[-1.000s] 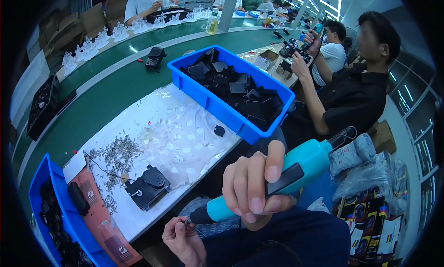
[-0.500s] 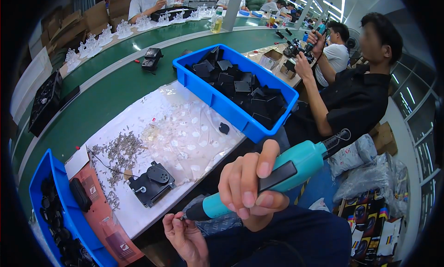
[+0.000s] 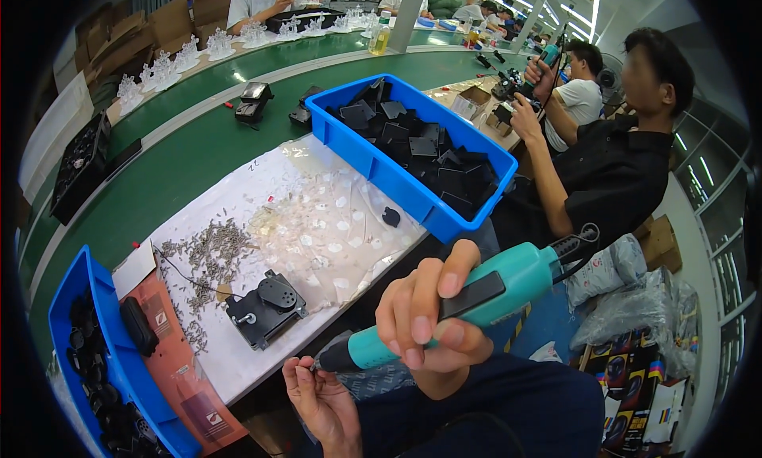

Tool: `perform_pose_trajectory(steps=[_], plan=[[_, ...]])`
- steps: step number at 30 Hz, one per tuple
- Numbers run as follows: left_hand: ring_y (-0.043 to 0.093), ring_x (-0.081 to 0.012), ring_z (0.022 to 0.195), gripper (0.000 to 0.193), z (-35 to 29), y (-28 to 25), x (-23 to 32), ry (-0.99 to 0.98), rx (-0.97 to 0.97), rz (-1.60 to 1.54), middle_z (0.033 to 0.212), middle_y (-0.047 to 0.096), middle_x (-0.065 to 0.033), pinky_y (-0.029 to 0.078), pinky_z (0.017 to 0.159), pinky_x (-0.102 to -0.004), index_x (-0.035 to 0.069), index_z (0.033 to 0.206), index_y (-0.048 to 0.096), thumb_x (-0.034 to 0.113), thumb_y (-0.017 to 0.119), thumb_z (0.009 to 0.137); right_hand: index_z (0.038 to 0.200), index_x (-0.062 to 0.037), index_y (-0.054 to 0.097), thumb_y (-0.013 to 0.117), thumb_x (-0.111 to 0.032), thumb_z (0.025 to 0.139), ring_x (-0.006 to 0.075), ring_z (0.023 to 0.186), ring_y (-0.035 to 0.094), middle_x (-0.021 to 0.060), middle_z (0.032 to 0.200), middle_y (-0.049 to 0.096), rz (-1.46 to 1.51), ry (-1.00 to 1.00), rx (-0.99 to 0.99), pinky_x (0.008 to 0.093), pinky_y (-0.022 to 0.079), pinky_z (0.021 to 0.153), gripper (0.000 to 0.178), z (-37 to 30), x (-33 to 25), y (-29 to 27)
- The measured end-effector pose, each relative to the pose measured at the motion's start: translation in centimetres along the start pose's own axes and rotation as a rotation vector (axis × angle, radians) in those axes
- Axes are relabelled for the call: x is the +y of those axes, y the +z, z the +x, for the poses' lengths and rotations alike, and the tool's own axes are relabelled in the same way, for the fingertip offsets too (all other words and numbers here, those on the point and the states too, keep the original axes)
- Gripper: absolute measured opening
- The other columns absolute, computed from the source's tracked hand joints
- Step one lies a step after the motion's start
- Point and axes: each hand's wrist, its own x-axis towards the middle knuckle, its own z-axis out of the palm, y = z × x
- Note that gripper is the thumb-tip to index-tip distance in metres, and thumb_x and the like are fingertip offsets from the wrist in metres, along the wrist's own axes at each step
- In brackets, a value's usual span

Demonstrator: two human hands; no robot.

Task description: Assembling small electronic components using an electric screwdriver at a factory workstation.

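My right hand point(image 3: 432, 315) wraps round a teal electric screwdriver point(image 3: 508, 279) with a black nose, its tip pointing down and left. At that tip, the thumb and fingers of my left hand point(image 3: 321, 402) pinch together; whatever sits between them is too small to make out. Just beyond, a black boxy device part point(image 3: 267, 309) with a round speaker-like disc lies on the white work surface point(image 3: 238, 382). A thin dark wire runs from it toward a heap of small metal screws point(image 3: 210, 252).
A blue bin point(image 3: 444, 220) of flat black parts stands at the back right; another blue bin point(image 3: 107, 287) of black pieces stands at left. Beyond runs a green conveyor point(image 3: 190, 144) carrying black units. A co-worker point(image 3: 607, 164) works close by on the right.
The view has shifted slightly, so the bench and bins sit a little differently in it. Both hands keep their hold, with the driver tip still at my left fingers.
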Motion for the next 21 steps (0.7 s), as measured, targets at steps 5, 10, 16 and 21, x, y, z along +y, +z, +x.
perform_pose_trajectory(steps=[5, 10, 16, 21], plan=[[0.063, -0.0149, 0.093, 0.021, 0.1, 1.3, 0.9, 0.057, 0.194, 0.127, 0.101, 0.064, -0.0078, 0.049, 0.079, -0.0225, 0.004, 0.115, 0.051, 0.008, 0.053, 0.094, 0.105, -0.0059, 0.041, 0.054, -0.007, 0.082, 0.0142, 0.049, 0.055, 0.0088, 0.081, 0.057, 0.029, 0.052, 0.151, 0.0288, 0.046, 0.048, 0.027, -0.4, 1.6, 0.2], [0.059, -0.0281, 0.109, 0.055, 1.1, 2.4, 1.2, -0.005, 0.044, 0.155, 0.121, 0.058, -0.0175, 0.048, 0.087, -0.0330, -0.002, 0.135, 0.037, 0.017, 0.062, 0.090, 0.110, -0.0048, 0.042, 0.051, -0.010, 0.088, 0.0147, 0.055, 0.052, 0.0082, 0.089, 0.054, -0.014, -0.072, 0.065, 0.0303, 0.044, 0.055, 0.024, -0.2, 1.0, 0.2], [0.059, -0.0228, 0.093, 0.043, 3.0, -1.5, 5.3, 0.695, 0.004, 1.114, 0.110, 0.060, -0.0178, 0.048, 0.080, -0.0307, -0.004, 0.119, 0.052, 0.004, 0.067, 0.079, 0.116, -0.0025, 0.042, 0.048, -0.010, 0.089, 0.0161, 0.054, 0.050, 0.0128, 0.095, 0.055, -0.120, 0.039, -0.055, 0.0320, 0.041, 0.053, 0.028, 4.1, 2.7, -1.0], [0.048, -0.0346, 0.117, 0.050, 7.9, 1.9, 9.0, 0.895, -0.411, 1.962, 0.121, 0.055, -0.0132, 0.035, 0.101, -0.0473, 0.015, 0.114, 0.063, 0.015, 0.079, 0.066, 0.113, -0.0025, 0.047, 0.049, -0.009, 0.089, 0.0140, 0.057, 0.048, 0.0118, 0.096, 0.058, -0.370, 0.115, -0.192, 0.0290, 0.038, 0.057, 0.024, 6.0, 4.9, -0.5]])
